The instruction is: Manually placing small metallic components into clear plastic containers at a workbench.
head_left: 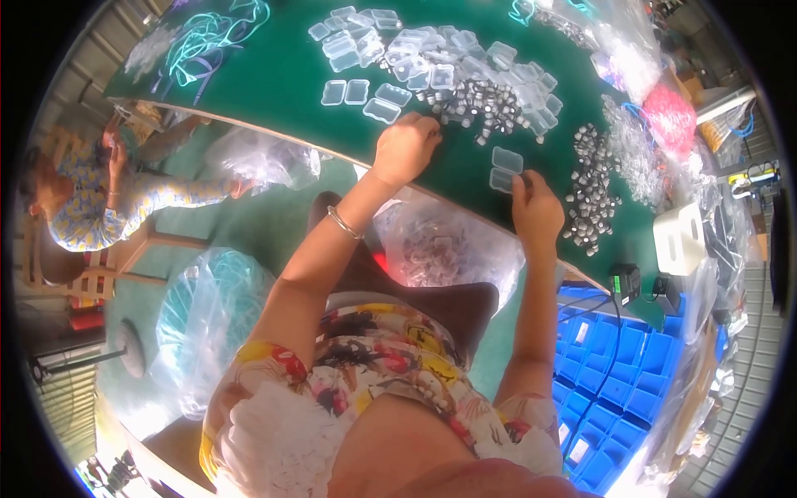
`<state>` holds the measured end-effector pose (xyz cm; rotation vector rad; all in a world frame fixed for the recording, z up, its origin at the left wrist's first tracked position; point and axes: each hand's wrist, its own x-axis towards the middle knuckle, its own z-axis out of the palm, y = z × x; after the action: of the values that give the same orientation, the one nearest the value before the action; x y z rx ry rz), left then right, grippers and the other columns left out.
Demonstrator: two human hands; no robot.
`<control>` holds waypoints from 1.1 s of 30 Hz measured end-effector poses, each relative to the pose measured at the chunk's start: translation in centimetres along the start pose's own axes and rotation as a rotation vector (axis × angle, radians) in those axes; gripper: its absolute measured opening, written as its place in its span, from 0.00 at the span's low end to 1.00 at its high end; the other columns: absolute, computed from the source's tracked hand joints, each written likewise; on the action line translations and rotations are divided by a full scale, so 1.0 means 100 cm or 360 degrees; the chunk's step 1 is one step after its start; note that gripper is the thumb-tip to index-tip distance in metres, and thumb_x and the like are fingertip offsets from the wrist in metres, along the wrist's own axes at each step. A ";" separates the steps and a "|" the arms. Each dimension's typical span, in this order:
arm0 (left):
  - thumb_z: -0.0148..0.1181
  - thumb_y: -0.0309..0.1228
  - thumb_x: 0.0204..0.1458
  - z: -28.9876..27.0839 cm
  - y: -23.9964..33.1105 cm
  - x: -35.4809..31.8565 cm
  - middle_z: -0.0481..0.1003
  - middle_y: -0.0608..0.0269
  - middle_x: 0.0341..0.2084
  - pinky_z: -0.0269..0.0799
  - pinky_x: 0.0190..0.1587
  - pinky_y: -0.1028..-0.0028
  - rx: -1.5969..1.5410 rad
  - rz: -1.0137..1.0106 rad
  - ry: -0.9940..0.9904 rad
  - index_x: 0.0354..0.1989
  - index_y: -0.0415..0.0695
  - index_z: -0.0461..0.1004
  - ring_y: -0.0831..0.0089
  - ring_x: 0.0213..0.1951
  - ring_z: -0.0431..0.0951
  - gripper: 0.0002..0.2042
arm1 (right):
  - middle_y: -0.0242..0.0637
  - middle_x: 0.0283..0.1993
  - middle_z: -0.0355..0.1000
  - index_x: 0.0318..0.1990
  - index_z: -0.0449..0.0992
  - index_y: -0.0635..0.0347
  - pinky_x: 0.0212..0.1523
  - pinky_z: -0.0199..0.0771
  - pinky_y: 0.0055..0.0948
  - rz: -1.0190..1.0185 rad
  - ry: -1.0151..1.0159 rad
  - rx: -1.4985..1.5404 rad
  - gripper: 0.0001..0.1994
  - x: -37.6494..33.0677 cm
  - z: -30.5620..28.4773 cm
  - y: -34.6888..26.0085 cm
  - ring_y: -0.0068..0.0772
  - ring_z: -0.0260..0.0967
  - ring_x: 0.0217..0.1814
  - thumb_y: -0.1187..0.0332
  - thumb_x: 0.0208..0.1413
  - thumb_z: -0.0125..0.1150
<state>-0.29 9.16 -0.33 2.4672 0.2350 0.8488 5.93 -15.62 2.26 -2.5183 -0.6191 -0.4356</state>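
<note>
Loosely curled left hand; right hand pinching clear case

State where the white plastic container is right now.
In the head view, the white plastic container is on the right, past the right hand and the long heap of grey pieces, just above a black device.

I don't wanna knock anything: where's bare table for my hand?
The widest bare patch of flat green tabletop lies between the tangled aqua cords and the clear plastic boxes. A narrower strip separates the right-hand pile of small silver-and-black pieces from the crowded middle, heaped with boxes and more pieces.
</note>
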 end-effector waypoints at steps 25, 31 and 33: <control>0.65 0.17 0.47 0.014 0.059 -0.023 0.78 0.58 0.35 0.76 0.35 0.74 -0.0894 0.0023 -0.0162 0.36 0.38 0.78 0.70 0.32 0.80 0.08 | 0.36 0.32 0.75 0.31 0.77 0.55 0.30 0.71 0.35 -0.0186 0.0457 -0.0139 0.04 -0.038 -0.041 0.066 0.39 0.72 0.28 0.73 0.47 0.66; 0.66 0.20 0.42 0.040 0.073 -0.013 0.78 0.56 0.32 0.74 0.34 0.67 -0.0978 0.0271 -0.0092 0.31 0.41 0.78 0.59 0.32 0.78 0.07 | 0.35 0.30 0.75 0.32 0.78 0.56 0.24 0.67 0.27 -0.0243 0.0242 0.0798 0.06 -0.008 -0.007 0.014 0.29 0.70 0.24 0.77 0.46 0.67; 0.66 0.22 0.41 0.046 0.070 -0.011 0.77 0.57 0.30 0.73 0.38 0.63 -0.0724 0.0387 -0.0069 0.30 0.42 0.78 0.56 0.34 0.76 0.07 | 0.35 0.30 0.75 0.32 0.78 0.55 0.26 0.68 0.30 -0.0328 0.0224 0.0655 0.06 0.002 0.007 0.011 0.32 0.71 0.25 0.76 0.46 0.67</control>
<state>1.59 0.92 -0.31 2.1037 -0.2546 0.8366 6.74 -15.99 1.33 -2.0265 -0.8233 -0.4973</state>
